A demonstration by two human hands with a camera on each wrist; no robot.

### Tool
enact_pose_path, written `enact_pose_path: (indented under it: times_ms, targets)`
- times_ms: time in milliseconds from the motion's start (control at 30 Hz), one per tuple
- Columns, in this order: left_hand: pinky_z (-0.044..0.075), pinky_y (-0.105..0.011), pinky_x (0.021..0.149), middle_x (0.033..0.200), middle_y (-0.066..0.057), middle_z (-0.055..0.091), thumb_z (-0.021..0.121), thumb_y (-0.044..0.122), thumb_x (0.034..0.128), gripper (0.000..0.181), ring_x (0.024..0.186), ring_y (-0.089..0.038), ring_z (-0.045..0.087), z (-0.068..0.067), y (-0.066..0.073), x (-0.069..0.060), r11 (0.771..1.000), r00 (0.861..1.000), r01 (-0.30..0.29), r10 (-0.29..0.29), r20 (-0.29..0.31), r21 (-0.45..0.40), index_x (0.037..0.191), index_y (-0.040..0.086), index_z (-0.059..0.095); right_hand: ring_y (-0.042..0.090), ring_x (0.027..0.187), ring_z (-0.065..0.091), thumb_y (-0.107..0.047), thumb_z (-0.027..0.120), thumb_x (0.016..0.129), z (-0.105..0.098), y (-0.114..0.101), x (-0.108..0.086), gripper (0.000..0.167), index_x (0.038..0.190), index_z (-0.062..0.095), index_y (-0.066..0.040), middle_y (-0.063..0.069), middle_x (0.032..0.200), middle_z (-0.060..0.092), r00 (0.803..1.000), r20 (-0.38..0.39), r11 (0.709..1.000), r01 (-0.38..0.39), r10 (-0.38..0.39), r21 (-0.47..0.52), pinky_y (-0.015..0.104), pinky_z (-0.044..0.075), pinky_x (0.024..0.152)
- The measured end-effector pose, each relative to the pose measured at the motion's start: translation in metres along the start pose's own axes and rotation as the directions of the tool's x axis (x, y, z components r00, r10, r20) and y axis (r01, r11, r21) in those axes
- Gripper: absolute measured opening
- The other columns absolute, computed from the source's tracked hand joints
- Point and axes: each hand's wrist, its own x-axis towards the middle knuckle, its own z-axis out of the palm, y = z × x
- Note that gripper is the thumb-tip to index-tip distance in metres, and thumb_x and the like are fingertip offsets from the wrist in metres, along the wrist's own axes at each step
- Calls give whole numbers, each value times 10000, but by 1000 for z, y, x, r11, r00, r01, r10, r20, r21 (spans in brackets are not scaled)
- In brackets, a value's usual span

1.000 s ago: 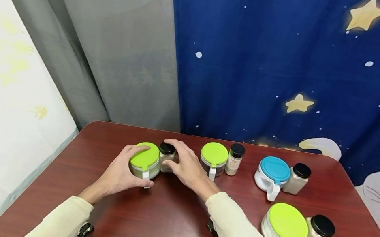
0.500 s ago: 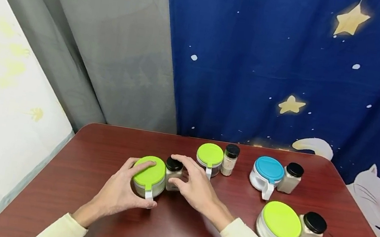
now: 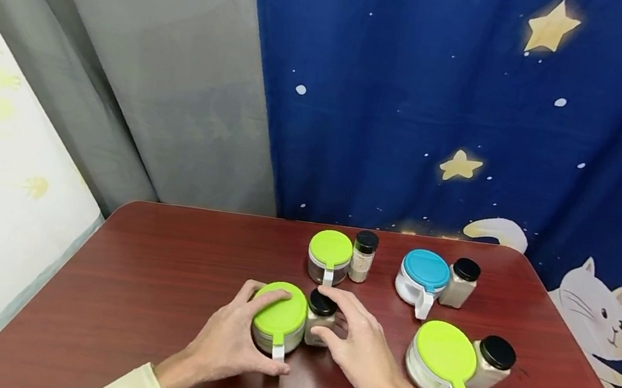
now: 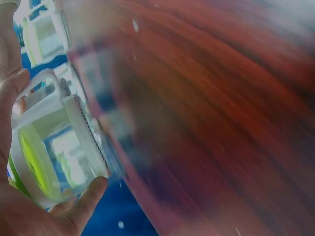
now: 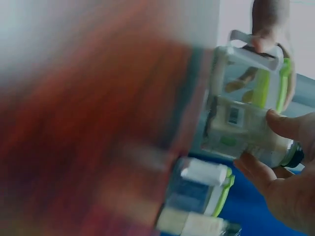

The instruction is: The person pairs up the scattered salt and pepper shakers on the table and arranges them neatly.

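Note:
My left hand grips a clear seasoning jar with a lime-green lid and a white handle, the thumb near the handle and the fingers around its far left side. Close on its right, my right hand holds a square glass spice jar with a black lid between thumb and fingers. Both jars stand upright side by side. In the right wrist view the spice jar shows a small printed label. Whether their bases touch the table is hard to tell.
Behind the hands stand another green-lidded jar and a slim black-capped shaker. To the right are a blue-lidded jar with a black-lidded jar, and a larger green-lidded jar beside another black-lidded jar. A curtain hangs behind the table.
Both hands have carried the green-lidded jar and the black-lidded spice jar together to the right and nearer the table's front. The head view has shifted slightly; the other jars stay put.

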Motion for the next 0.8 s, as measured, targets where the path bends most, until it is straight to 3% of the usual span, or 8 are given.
enact_pose_path:
  times_ms: [200, 367, 600, 800]
  targets:
    - [536, -353, 741, 1247, 50, 426, 954, 598, 535, 1028, 916, -153, 617, 18, 9, 7, 998, 997, -58, 58, 59, 7, 1425, 355, 501, 47, 1009, 636, -79, 868, 810, -10, 11, -18, 630, 1354, 615, -274, -193, 1271, 581, 998, -22, 997, -56, 55, -45, 290, 549, 849]
    - [542, -362, 758, 1244, 13, 414, 945, 611, 549, 1043, 944, -180, 610, 29, 15, 5, 997, 991, -79, 76, 110, 21, 1435, 332, 471, 52, 1035, 621, -29, 863, 803, -12, 18, -32, 644, 1348, 601, -251, -167, 1250, 581, 998, -11, 996, -60, 60, -72, 308, 553, 841]
    - [551, -377, 771, 1294, -22, 407, 917, 640, 575, 1065, 991, -180, 598, 33, 20, -1, 991, 987, -118, 109, 114, 68, 1470, 308, 443, 53, 1058, 605, -5, 864, 794, -14, 20, -42, 654, 1348, 583, -209, -129, 1261, 573, 1000, -6, 993, 5, -5, -116, 267, 549, 826]
    - [549, -422, 822, 1370, -76, 388, 934, 667, 506, 1198, 1091, -236, 570, 30, 24, -2, 989, 983, -122, 110, 147, 79, 1518, 325, 394, 98, 1124, 604, -135, 882, 805, -16, 20, -43, 693, 1395, 525, -197, -59, 1312, 570, 1000, 11, 964, 9, -6, -265, 379, 538, 886]
